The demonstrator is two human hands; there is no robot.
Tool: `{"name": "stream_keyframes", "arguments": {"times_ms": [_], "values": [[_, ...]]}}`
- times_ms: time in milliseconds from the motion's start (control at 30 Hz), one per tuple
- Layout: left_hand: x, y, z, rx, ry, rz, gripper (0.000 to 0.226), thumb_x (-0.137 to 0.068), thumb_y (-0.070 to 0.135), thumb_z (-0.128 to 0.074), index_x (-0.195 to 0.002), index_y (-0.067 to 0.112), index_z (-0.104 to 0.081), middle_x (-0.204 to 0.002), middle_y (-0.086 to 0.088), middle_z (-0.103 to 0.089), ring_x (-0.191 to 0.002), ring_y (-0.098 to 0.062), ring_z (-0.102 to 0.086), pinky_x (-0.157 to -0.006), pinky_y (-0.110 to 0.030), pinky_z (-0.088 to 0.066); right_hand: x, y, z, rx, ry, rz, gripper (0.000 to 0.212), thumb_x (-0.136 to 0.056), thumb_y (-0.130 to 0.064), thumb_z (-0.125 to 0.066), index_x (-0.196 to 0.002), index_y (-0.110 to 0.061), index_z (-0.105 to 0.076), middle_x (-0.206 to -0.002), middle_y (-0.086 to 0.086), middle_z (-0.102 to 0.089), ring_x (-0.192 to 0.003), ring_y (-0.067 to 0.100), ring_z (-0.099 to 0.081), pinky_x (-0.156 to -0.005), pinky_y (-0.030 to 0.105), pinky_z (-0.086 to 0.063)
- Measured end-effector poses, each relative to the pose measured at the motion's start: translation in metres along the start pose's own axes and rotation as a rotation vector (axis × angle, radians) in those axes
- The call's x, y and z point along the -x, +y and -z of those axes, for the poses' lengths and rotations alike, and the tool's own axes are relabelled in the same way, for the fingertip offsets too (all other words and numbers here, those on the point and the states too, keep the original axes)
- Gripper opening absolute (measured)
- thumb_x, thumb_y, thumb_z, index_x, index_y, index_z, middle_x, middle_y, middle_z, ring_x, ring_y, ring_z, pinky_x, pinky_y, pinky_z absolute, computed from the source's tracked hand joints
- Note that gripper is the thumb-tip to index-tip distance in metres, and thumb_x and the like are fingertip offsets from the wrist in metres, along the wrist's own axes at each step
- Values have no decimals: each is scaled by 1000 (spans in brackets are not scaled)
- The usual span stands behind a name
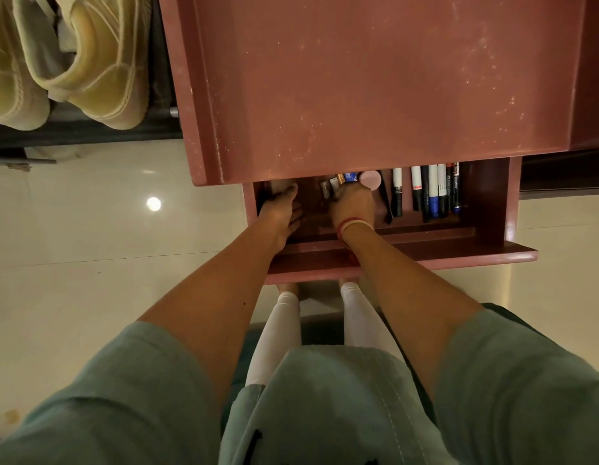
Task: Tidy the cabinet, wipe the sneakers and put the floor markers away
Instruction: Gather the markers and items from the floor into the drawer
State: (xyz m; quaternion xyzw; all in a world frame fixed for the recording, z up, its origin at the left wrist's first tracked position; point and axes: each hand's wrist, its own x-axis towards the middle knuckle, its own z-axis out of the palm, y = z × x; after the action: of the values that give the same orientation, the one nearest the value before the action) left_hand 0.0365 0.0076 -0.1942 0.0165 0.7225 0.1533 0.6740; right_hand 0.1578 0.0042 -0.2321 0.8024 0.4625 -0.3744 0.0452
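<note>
A reddish-brown cabinet (375, 78) has its drawer (425, 255) pulled out toward me. Both hands reach inside it. My left hand (281, 206) lies flat with straight fingers on the drawer's left part, fingertips hidden under the cabinet top. My right hand (353, 203) curls over a bunch of small batteries (335, 184), next to a round pink cap (370, 179). Several markers (432, 193) lie side by side in the drawer's right part. A pair of pale yellow sneakers (97, 62) stands on a dark rack at the upper left.
The glossy cream tile floor (107, 229) spreads left and right of the cabinet. My legs in white trousers (281, 330) stand right below the drawer front. A dark opening (566, 172) lies to the cabinet's right.
</note>
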Motion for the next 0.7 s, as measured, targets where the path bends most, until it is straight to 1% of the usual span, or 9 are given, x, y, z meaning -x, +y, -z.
{"name": "stream_keyframes", "arguments": {"times_ms": [67,267,333,400,500,533,600,667,700], "values": [[3,-1,1,-23,-12,6,44,-99,35,-48,-136,11,-48,-134,-9,-55,-123,-23,-53,-97,-33,-42,1,-1,0,-18,7,-23,21,-85,-9,-53,-98,-1,-67,-98,20,-67,-93,37,-62,-74,35,-50],[16,-4,2,-77,-33,-13,41,-99,32,-47,-134,10,-51,-132,-9,-57,-121,-23,-55,-101,-34,-40,11,6,12,-117,49,-65,21,-84,-8,-57,-100,2,-67,-103,22,-66,-99,36,-60,-81,34,-48],[20,-5,3,-98,-47,-25,42,-99,31,-48,-135,9,-50,-131,-9,-58,-119,-23,-56,-100,-34,-40,11,8,17,-136,28,-66,21,-84,-10,-59,-98,2,-68,-101,22,-67,-98,36,-61,-82,35,-48],[28,-5,3,-111,-56,-38,41,-98,31,-49,-134,11,-51,-127,-8,-60,-113,-20,-58,-97,-32,-41,14,9,27,-211,25,-58,19,-83,-14,-63,-91,3,-69,-94,20,-69,-92,32,-63,-79,32,-49],[47,-5,7,-145,-31,-72,30,-98,28,-51,-123,13,-56,-116,-3,-64,-107,-18,-61,-91,-29,-46,39,14,54,-461,131,-24,16,-81,-16,-70,-80,0,-67,-76,11,-65,-73,22,-58,-69,21,-41],[58,-5,8,-143,3,-92,24,-98,24,-50,-118,14,-58,-111,-2,-65,-104,-17,-62,-90,-29,-47,53,19,65,-489,177,14,14,-82,-16,-69,-81,-3,-65,-78,7,-62,-72,16,-55,-67,18,-39],[81,-9,12,-91,143,-143,14,-99,18,-49,-105,15,-61,-97,-1,-65,-95,-17,-62,-86,-27,-50,86,32,85,-425,267,82,11,-87,-20,-63,-86,-10,-59,-91,5,-55,-76,11,-50,-63,12,-34],[109,-16,15,31,340,-153,13,-98,19,-48,-98,15,-61,-84,0,-60,-82,-16,-58,-73,-24,-50,119,46,103,-408,368,69,11,-88,-21,-60,-89,-13,-52,-102,8,-48,-83,12,-46,-69,15,-37],[123,-21,16,127,417,-120,12,-98,21,-48,-98,14,-58,-81,1,-57,-77,-15,-55,-68,-23,-47,130,52,108,-431,416,22,14,-87,-19,-61,-92,-13,-49,-106,9,-45,-88,13,-46,-73,20,-42]]}}
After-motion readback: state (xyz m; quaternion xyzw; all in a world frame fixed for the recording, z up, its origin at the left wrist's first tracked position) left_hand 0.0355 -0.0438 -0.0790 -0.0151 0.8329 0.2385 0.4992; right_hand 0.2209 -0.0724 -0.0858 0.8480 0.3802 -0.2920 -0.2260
